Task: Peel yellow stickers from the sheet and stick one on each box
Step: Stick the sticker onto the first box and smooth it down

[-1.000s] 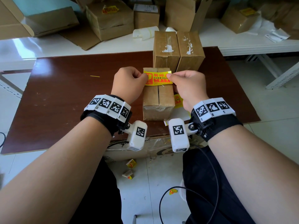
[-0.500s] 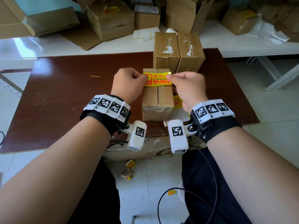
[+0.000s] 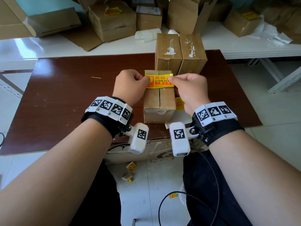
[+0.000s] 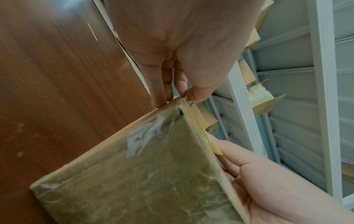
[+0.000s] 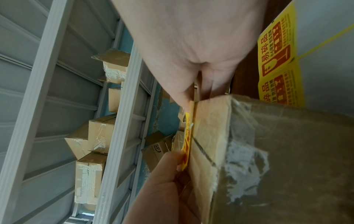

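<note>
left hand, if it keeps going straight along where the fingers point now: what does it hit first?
Likely the right hand: the left hand points across the yellow sticker both pinch over the near box. Depth unclear.

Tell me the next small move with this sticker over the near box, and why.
Probably lower the yellow sticker flat onto the near box and press it down. The left hand and right hand pinch its ends, stretched across the box's far top edge, and the right wrist view shows a gap under it.
</note>
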